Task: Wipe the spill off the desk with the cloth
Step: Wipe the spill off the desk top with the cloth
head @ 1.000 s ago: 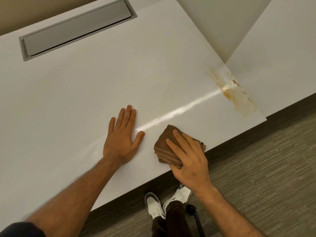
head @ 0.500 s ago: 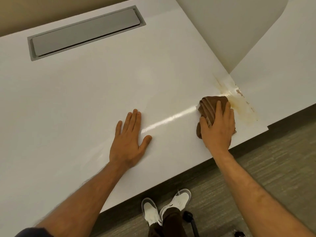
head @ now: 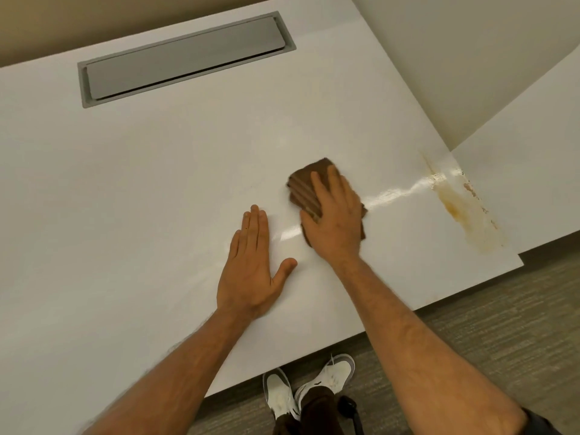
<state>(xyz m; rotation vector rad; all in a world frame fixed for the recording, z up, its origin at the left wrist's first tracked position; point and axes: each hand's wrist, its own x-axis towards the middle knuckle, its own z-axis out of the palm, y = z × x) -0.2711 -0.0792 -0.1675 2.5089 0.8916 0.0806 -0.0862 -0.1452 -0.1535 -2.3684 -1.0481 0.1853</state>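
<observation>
The cloth [head: 306,191] lies on the desk [head: 141,189] under the right hand [head: 334,221], with the left hand [head: 251,274] flat just to its left. The spill [head: 461,208] sits well right of the right hand at the desk's edge, and the cable hatch [head: 185,58] lies far beyond both hands.

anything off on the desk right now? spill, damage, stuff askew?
Yes. An orange-brown spill streaks the desk near its right edge, unwiped, with reddish flecks beside it that could be residue or chipped surface. The right hand presses the brown cloth well left of it. The left hand rests flat.
</observation>
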